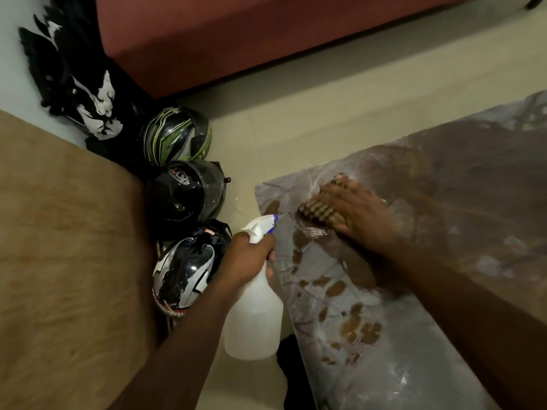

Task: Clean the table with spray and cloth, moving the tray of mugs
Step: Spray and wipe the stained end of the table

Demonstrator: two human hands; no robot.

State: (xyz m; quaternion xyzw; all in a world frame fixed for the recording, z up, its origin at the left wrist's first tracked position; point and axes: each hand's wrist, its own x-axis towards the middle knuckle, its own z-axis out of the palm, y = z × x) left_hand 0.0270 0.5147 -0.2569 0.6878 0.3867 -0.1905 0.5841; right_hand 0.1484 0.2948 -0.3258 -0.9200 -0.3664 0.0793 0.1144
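The table point(399, 335) has a glossy top printed with brown leaves and fills the right half of the view. My right hand point(359, 214) presses flat on a striped brown cloth point(318, 210) near the table's far left corner. My left hand point(247, 258) grips the neck of a translucent white spray bottle point(254, 318) just off the table's left edge. Its blue-tipped nozzle point(274, 218) points at the cloth. A small wet patch point(315, 231) glistens beside the cloth. No tray of mugs is in view.
Three motorcycle helmets lie on the floor left of the table: a green-striped one point(174, 134), a black one point(189, 196) and a black-and-white one point(186, 267). A wooden panel point(65, 261) fills the left. A black-and-white jacket point(77, 81) and a dark red sofa point(236, 31) lie beyond.
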